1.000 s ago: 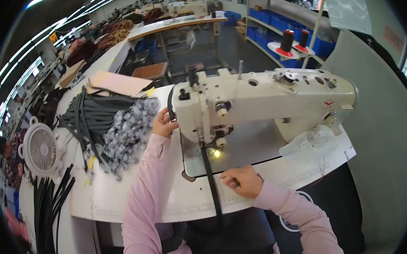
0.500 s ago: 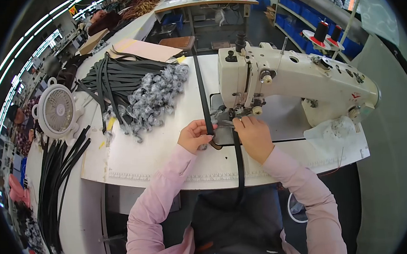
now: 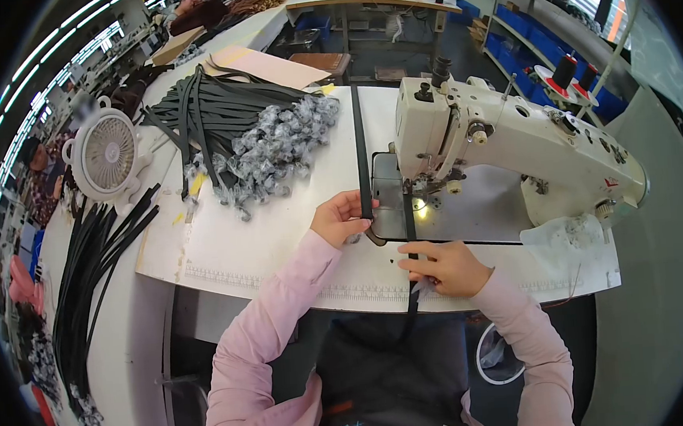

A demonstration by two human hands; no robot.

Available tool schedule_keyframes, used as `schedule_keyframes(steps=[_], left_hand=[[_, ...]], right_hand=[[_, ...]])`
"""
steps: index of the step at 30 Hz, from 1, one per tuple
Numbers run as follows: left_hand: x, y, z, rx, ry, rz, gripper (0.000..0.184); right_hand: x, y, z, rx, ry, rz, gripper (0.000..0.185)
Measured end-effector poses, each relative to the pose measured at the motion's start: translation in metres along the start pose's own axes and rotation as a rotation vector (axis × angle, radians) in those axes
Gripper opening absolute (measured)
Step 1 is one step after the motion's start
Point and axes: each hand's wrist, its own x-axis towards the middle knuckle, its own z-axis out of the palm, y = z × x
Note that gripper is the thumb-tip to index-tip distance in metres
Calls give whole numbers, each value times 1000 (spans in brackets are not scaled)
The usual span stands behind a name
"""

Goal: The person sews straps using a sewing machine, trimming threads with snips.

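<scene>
with left strap (image 3: 361, 148) pinched in left hand (image 3: 336, 221) beside the machine (image 3: 470, 129), guide right strap (image 3: 410, 226) straight and untwisted, right hand (image 3: 455, 270) closed lightly on it near the tabletop (image 3: 280, 245)'s front edge.

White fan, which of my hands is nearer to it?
Left. Your left hand, gripping a black strap, is right of the white fan; your right hand is farther right and closer to you.
</scene>
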Motion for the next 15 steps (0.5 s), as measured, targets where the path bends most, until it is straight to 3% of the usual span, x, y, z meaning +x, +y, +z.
schedule_keyframes(steps=[3, 9, 12, 14, 15], left_hand=[[-1, 1, 0, 50, -11, 15, 50], [0, 20, -8, 61, 3, 134, 57], [9, 48, -46, -58, 161, 370, 57], [4, 81, -90, -173, 150, 530, 46], [-8, 105, -105, -235, 262, 550, 42]], right_hand=[[-8, 10, 13, 36, 40, -84, 18], [-8, 5, 13, -34, 19, -34, 21], [-8, 4, 13, -39, 48, -52, 21], [-8, 2, 12, -43, 58, -50, 21], [-7, 2, 12, -45, 67, -54, 20]])
